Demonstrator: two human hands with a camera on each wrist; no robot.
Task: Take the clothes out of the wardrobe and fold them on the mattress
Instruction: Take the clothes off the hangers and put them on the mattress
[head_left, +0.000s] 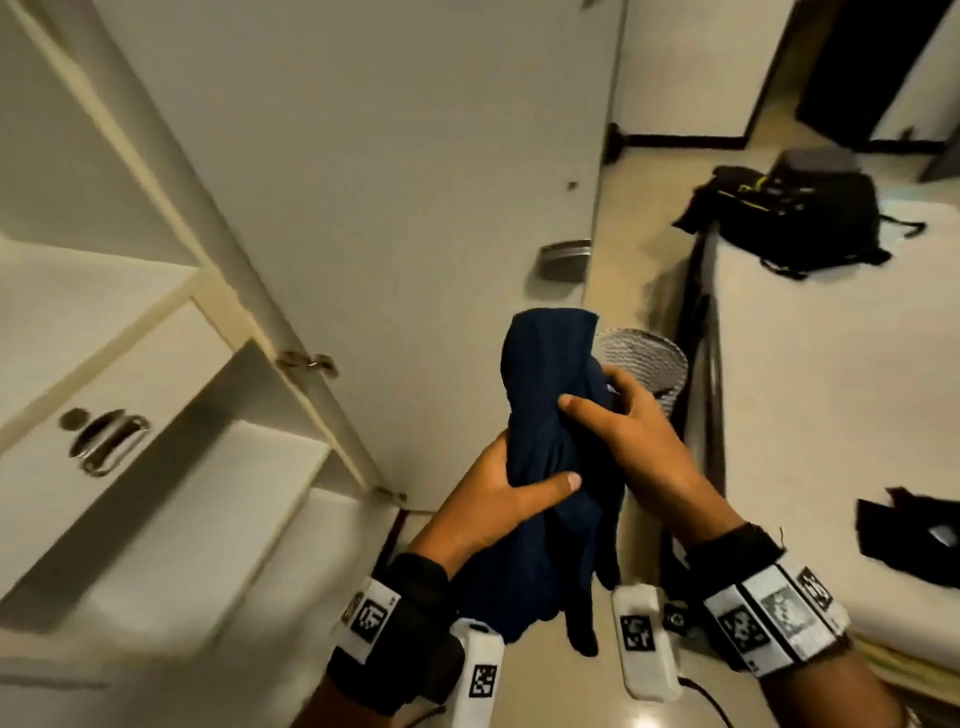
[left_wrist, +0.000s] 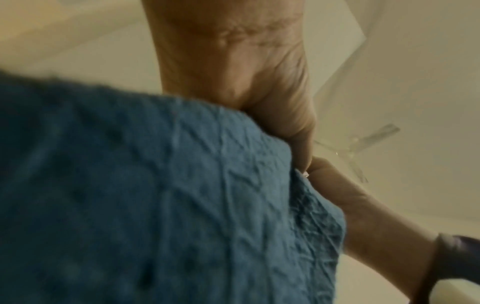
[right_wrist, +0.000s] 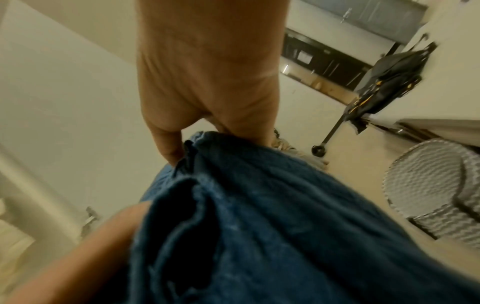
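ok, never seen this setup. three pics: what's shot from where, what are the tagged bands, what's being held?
There is no robot here: a person wears three cameras. The wide picture comes from the head, looking down; the other two come from the wrists, looking along each palm. The black-and-white patterned bands are worn on the wrists. Both hands grip one bunched dark blue garment: the left hand lower down, the right hand higher up. An open wardrobe is on the left. On the right is the mattress, with a black backpack and a dark cloth on it.
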